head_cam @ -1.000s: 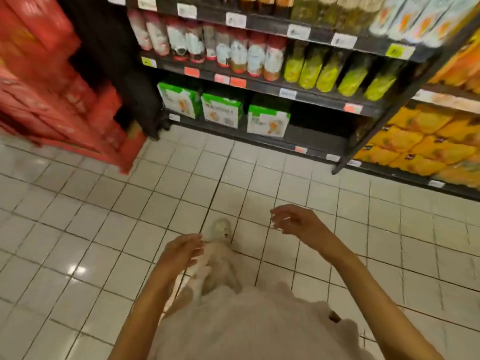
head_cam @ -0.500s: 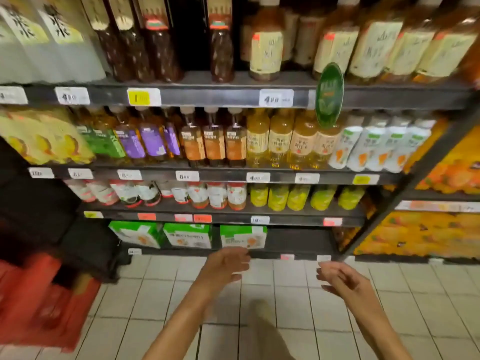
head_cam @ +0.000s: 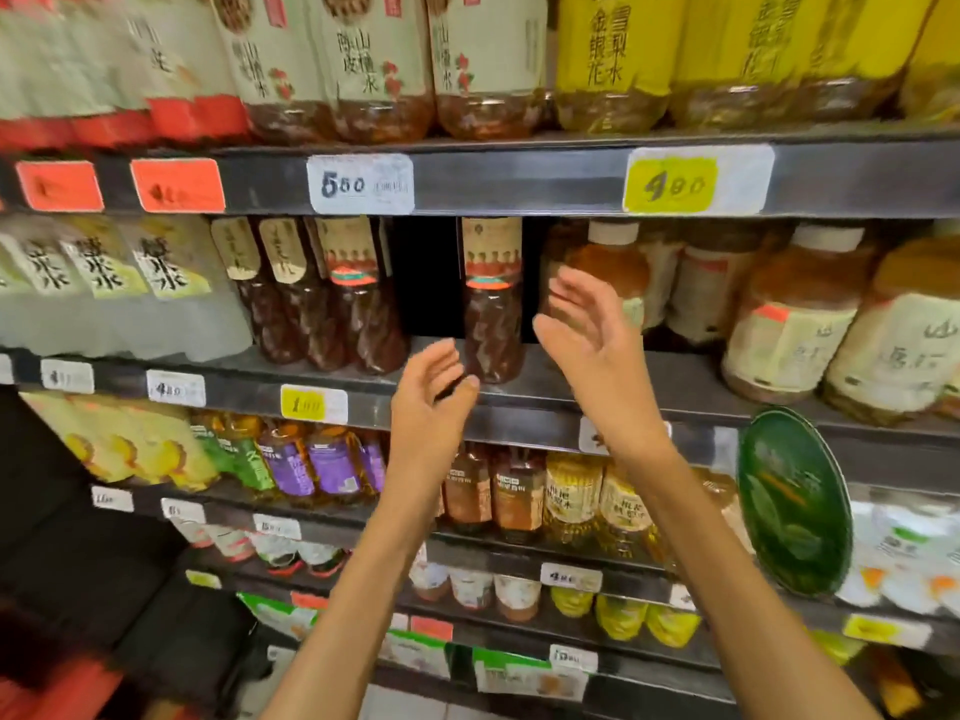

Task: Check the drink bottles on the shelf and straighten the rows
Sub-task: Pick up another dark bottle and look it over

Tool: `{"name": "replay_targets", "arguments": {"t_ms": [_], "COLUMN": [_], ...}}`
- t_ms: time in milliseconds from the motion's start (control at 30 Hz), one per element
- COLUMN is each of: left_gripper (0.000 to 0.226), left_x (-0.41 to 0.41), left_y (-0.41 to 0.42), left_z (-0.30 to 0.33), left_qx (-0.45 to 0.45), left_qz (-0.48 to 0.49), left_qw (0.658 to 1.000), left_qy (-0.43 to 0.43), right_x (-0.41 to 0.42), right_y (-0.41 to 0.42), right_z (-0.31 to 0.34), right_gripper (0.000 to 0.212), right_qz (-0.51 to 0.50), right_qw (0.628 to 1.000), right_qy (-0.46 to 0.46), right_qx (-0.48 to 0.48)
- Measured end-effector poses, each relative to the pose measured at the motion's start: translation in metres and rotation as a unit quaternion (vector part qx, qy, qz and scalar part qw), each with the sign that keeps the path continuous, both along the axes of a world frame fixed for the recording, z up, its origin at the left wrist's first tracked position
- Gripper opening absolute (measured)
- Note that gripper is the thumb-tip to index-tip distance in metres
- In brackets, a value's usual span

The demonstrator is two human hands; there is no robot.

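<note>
Two hands were raised in front of the second shelf (head_cam: 597, 392) from the top, both empty. Left hand (head_cam: 434, 394) was loosely cupped, palm facing right, fingers relaxed and slightly bent, gripping nothing; fingertips sat just in front of the base of a lone dark bottle (head_cam: 491, 304). Right hand (head_cam: 589, 337) was spread wide, palm facing left, fingers straight-ish, thumb out, holding nothing; it hovered just right of that bottle, whether it touched couldn't be told.

Lone bottle: upright, dark reddish-brown liquid, beige label w/ red band on upper part, top hidden behind shelf edge above. It stood alone near the shelf front, w/ a dark gap on its left. Left of the gap, a row of three similar dark bottles (head_cam: 322, 298), close together, approx. upright. Right of the hands, stout amber bottles (head_cam: 789, 324) w/ white caps and pale labels, leaning a bit.

Top shelf: big bottles w/ cream labels (head_cam: 374, 59), then yellow-labelled ones (head_cam: 613, 59). White price tag "500" (head_cam: 361, 184) and yellow tag "480" (head_cam: 675, 185) were on the rail. Lower shelves: smaller bottles, purple, green, orange labels, blurred. A green oval sign (head_cam: 795, 501) stuck out at right.
</note>
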State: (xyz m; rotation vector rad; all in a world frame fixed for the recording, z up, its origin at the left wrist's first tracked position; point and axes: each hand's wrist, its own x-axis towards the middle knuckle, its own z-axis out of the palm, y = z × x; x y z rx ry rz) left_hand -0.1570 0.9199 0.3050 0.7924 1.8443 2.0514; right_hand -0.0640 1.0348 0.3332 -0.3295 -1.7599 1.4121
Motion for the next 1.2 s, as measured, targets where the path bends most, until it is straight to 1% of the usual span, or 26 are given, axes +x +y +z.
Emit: {"name": "replay_targets", "arguments": {"t_ms": [67, 100, 133, 233, 300, 367, 467, 533, 567, 633, 667, 733, 800, 833, 867, 933, 1000, 1033, 1067, 1133, 1200], "left_gripper": [0.05, 0.058, 0.066, 0.078, 0.075, 0.066, 0.063, 0.063, 0.063, 0.059, 0.054, 0.035, 0.025, 0.027, 0.033, 0.046, 0.056, 0.061, 0.066, 0.071, 0.075], "left_x": [-0.019, -0.028, -0.037, -0.048, -0.054, -0.059, -0.06, -0.057, -0.053, -0.044, -0.039, -0.03, -0.022, -0.02, -0.019, -0.017, -0.012, -0.008, -0.003, 0.006, 0.014], "left_y": [0.02, 0.028, 0.036, 0.051, 0.058, 0.063, 0.062, 0.055, 0.05, 0.039, 0.034, 0.026, 0.014, 0.006, -0.003, -0.022, -0.037, -0.042, -0.045, -0.047, -0.046], "left_z": [0.004, 0.003, 0.0, -0.012, -0.021, -0.022, -0.013, -0.01, -0.01, -0.011, -0.012, -0.011, -0.009, -0.009, -0.01, -0.015, -0.025, -0.03, -0.035, -0.041, -0.045], "left_qx": [-0.026, -0.045, -0.065, -0.106, -0.12, -0.118, -0.105, -0.094, -0.09, -0.081, -0.079, -0.071, -0.056, -0.051, -0.05, -0.045, -0.023, -0.016, -0.015, -0.019, -0.036], "left_qz": [0.007, 0.004, -0.008, -0.062, -0.056, -0.03, 0.015, 0.007, -0.005, -0.043, -0.059, -0.078, -0.101, -0.119, -0.143, -0.203, -0.261, -0.277, -0.286, -0.291, -0.262], "left_qw": [0.998, 0.996, 0.994, 0.986, 0.978, 0.974, 0.978, 0.98, 0.982, 0.988, 0.99, 0.992, 0.992, 0.991, 0.988, 0.977, 0.959, 0.949, 0.941, 0.931, 0.936], "left_qy": [0.05, 0.073, 0.09, 0.112, 0.164, 0.19, 0.181, 0.175, 0.167, 0.125, 0.099, 0.066, 0.045, 0.031, 0.015, -0.034, -0.11, -0.149, -0.182, -0.22, -0.234], "right_x": [-0.027, -0.038, -0.048, -0.073, -0.079, -0.082, -0.081, -0.08, -0.078, -0.074, -0.072, -0.07, -0.067, -0.064, -0.061, -0.055, -0.052, -0.051, -0.052, -0.054, -0.054], "right_y": [0.008, 0.01, 0.012, 0.02, 0.023, 0.024, 0.024, 0.022, 0.02, 0.015, 0.012, 0.006, 0.002, -0.001, -0.002, -0.002, -0.002, -0.003, -0.005, -0.009, -0.013], "right_z": [0.017, 0.024, 0.029, 0.038, 0.042, 0.041, 0.042, 0.043, 0.044, 0.044, 0.043, 0.041, 0.036, 0.033, 0.031, 0.025, 0.022, 0.021, 0.019, 0.011, 0.004], "right_gripper": [0.026, 0.02, 0.02, 0.035, 0.034, 0.03, 0.019, 0.017, 0.019, 0.023, 0.023, 0.021, 0.039, 0.043, 0.04, 0.031, 0.043, 0.047, 0.046, 0.036, 0.032], "right_qz": [-0.02, -0.043, -0.067, -0.075, -0.075, -0.089, -0.085, -0.08, -0.067, -0.04, -0.03, -0.01, 0.011, 0.017, 0.028, 0.097, 0.18, 0.196, 0.196, 0.178, 0.144], "right_qw": [1.0, 0.999, 0.996, 0.989, 0.983, 0.98, 0.981, 0.985, 0.986, 0.987, 0.988, 0.986, 0.983, 0.982, 0.981, 0.971, 0.939, 0.927, 0.923, 0.934, 0.955], "right_qy": [-0.012, -0.03, -0.054, -0.131, -0.162, -0.159, -0.135, -0.104, -0.09, -0.077, -0.076, -0.066, -0.045, -0.033, -0.015, 0.037, 0.077, 0.074, 0.06, 0.03, 0.012], "right_qx": [0.008, 0.014, 0.023, 0.008, -0.036, -0.078, -0.11, -0.116, -0.123, -0.132, -0.134, -0.151, -0.179, -0.187, -0.192, -0.217, -0.282, -0.31, -0.325, -0.31, -0.26]}}
